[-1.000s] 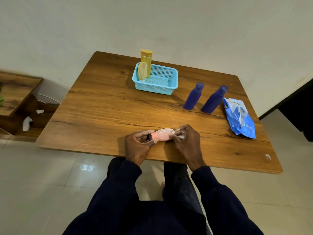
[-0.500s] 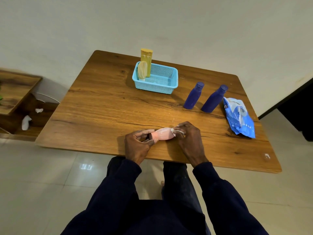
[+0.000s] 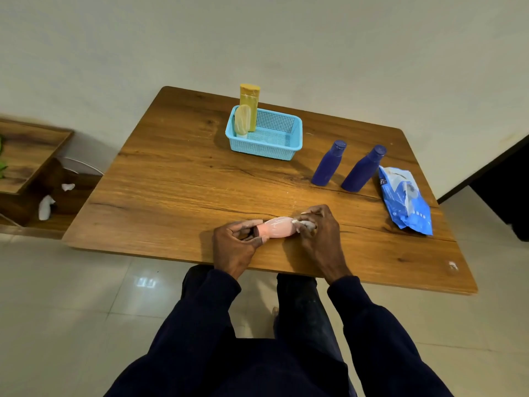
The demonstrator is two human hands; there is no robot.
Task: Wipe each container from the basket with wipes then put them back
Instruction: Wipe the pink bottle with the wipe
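Hands meet at the counter's (image 3: 171,196) 6 o'clock edge: the left hand (image 3: 233,247) grips one end of a pink container (image 3: 276,229) lying on its side, and the right hand (image 3: 320,233) pinches a white wipe (image 3: 305,224) against its other end. At 12 o'clock, the blue basket (image 3: 274,150) holds 2 yellow containers (image 3: 248,110). Toward 2 o'clock stand 2 dark blue bottles (image 3: 327,164), with the blue wipes pack (image 3: 406,202) just beside them at 3 o'clock.
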